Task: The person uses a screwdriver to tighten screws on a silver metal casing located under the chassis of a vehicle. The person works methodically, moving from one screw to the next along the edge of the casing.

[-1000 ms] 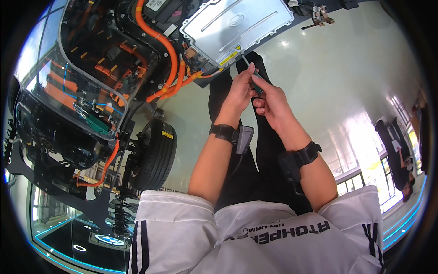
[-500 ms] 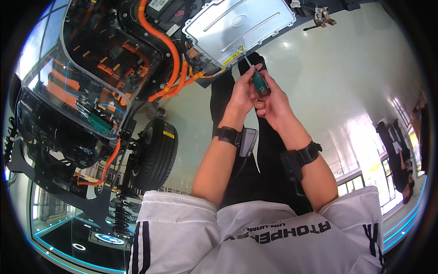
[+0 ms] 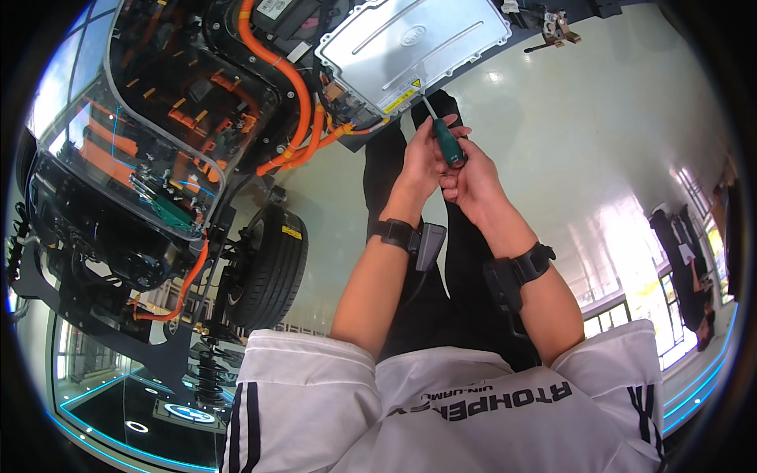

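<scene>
A screwdriver (image 3: 447, 142) with a green handle and a thin metal shaft is held between both hands. My left hand (image 3: 422, 158) wraps its fingers around the upper handle. My right hand (image 3: 471, 175) grips the lower handle from below. The shaft tip points up toward the corner of a silver metal housing (image 3: 410, 47) on an exposed vehicle chassis, next to a yellow warning label (image 3: 400, 96). Both wrists wear black straps with small black devices.
Thick orange cables (image 3: 296, 102) run beside the silver housing. A black tyre (image 3: 268, 268) and a coil spring (image 3: 206, 366) sit at lower left of the chassis. The glossy pale floor (image 3: 599, 150) spreads to the right. A person (image 3: 690, 260) is at the far right edge.
Both hands have lifted slightly, and the green handle now shows clearly between them, with the shaft tip nearer the corner of the silver housing.
</scene>
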A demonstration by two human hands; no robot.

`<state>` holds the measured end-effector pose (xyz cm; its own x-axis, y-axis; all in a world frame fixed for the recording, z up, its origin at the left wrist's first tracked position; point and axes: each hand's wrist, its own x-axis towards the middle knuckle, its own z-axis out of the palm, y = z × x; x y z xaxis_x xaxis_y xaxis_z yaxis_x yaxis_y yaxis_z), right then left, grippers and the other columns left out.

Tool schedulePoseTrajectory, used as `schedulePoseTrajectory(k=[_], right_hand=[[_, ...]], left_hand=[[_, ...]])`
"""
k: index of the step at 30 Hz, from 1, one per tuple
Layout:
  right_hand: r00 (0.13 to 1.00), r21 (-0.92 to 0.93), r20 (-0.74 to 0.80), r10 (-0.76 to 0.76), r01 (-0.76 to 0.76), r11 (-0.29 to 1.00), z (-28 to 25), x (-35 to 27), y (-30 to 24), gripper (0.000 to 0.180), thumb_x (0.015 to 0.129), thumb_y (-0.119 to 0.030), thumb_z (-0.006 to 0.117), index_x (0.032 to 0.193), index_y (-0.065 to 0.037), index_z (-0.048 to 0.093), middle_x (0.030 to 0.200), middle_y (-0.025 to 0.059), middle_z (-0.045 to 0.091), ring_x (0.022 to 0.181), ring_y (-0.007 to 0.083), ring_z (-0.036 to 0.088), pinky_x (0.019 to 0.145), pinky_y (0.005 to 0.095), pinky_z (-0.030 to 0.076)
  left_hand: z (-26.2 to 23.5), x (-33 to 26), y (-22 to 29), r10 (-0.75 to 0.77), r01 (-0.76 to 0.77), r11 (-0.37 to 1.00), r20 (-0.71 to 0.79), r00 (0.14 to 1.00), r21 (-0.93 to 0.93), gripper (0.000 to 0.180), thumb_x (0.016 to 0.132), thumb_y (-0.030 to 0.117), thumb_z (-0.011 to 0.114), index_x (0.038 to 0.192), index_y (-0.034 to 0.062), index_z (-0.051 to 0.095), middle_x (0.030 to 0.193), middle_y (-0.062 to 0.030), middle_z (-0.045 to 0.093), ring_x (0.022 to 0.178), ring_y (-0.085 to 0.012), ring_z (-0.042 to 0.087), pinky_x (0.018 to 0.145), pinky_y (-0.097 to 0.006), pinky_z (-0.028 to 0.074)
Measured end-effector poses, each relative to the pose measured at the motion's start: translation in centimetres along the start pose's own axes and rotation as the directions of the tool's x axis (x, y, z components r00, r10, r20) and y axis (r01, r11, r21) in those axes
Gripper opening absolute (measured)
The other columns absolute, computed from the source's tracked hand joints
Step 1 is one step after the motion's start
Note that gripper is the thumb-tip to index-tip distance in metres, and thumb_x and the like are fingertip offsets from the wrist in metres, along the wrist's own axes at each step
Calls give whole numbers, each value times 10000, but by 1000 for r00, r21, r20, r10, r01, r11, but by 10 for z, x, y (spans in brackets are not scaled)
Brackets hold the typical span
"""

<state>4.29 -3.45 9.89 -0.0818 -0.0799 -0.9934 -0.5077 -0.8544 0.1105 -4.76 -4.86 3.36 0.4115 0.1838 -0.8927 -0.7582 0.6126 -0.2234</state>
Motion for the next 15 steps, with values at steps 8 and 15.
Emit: schedulePoseTrajectory(k=[8,15], right_hand=[[999,-61,40,-32,34,998,-8,5,0,363,917,-436,491,793,-96,518,688,29,540,490,100,437,418,228,296],[995,-208,-59,-84,70,976,6,0,-1,385,929,-451,449,896,-82,553,701,31,541,488,102,434,417,228,299]], left_hand=[[-17,7,1,39,-56,980,94,995,192,426,971,373,456,1241,45,480,885,-68,624,577,-137,530,506,-251,460],[-29,17,6,40,-75,930,102,994,361,422,966,375,417,1245,64,478,1020,-117,625,705,-184,605,585,-308,510]])
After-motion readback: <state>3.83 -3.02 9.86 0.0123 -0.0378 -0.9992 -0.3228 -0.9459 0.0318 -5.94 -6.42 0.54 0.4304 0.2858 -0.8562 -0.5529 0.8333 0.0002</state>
